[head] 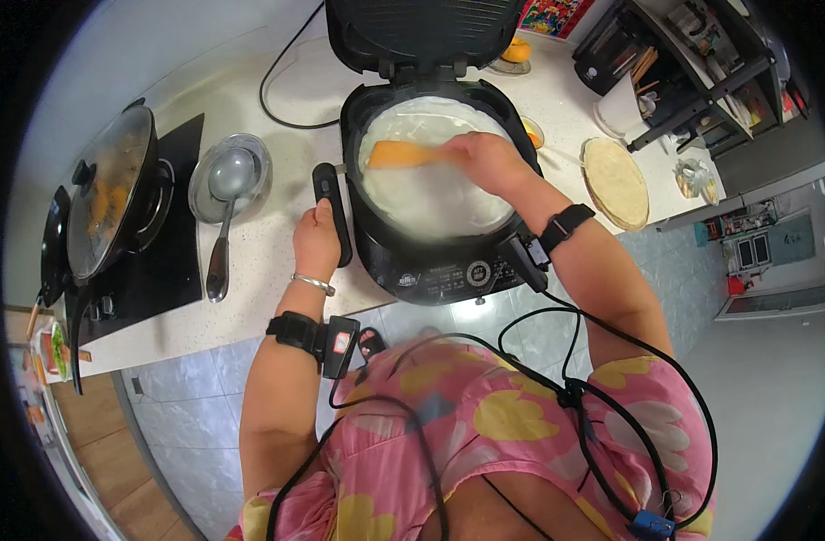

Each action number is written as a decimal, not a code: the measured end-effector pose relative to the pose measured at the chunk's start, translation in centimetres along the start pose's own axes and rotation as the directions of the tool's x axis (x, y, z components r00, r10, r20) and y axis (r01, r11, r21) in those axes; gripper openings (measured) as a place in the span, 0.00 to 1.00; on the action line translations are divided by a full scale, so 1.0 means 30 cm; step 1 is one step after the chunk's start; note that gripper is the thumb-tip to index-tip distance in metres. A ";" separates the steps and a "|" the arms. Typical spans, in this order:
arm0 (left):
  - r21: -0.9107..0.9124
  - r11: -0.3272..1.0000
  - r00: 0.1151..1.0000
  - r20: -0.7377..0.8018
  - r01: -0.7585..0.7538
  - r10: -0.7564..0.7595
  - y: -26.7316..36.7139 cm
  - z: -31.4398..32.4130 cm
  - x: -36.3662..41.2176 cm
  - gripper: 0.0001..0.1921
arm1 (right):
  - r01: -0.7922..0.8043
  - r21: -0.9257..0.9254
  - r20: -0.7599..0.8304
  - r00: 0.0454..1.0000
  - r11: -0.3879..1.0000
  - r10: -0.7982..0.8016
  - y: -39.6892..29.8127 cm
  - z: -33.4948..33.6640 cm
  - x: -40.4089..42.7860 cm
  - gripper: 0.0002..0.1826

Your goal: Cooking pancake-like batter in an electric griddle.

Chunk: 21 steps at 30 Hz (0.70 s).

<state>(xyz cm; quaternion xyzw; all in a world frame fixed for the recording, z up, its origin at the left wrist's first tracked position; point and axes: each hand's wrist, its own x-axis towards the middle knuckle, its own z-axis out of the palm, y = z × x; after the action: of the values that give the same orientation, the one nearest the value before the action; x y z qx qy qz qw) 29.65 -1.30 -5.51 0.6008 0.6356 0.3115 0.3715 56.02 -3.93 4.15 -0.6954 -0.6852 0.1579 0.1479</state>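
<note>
My right hand [488, 162] holds an orange spatula [402, 155] over pale, thin batter [439, 203] spread in the round pan of a black electric griddle [426, 274]. The spatula's blade points left; whether it touches the batter I cannot tell. My left hand [316, 238] grips the black side handle [332, 216] at the griddle's left, thumb on top. The griddle's ridged lid [426, 30] stands raised at the back. Left of my left hand, a metal ladle [231, 177] rests in a clear bowl [197, 196].
A lidded pan [111, 196] sits on the black cooktop [182, 257] at left. A stack of flatbreads [615, 182] lies at the counter's right, near a small bowl [532, 130], a white container [618, 108] and a black shelf rack [709, 88]. Cables hang from both my wrists.
</note>
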 end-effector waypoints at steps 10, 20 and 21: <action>0.033 0.999 0.999 0.025 0.039 -0.039 0.023 -0.016 -0.005 0.24 | -0.089 -0.102 0.012 0.996 0.991 0.091 0.237 -0.185 -0.123 0.12; -0.001 1.000 1.000 0.023 -0.004 0.004 0.025 -0.009 -0.011 0.25 | -0.104 -0.018 -0.150 0.984 0.994 0.100 0.161 -0.036 -0.010 0.15; 0.004 1.000 1.000 0.016 -0.019 0.019 0.030 -0.012 -0.014 0.24 | -0.077 -0.079 -0.116 0.991 0.994 0.068 0.171 -0.041 -0.025 0.15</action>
<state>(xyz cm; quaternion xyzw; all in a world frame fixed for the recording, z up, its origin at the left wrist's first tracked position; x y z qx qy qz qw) 29.82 -1.64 -4.51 0.6099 0.6277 0.3088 0.3723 61.18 -4.76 3.11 -0.7333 -0.6560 0.0949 0.1515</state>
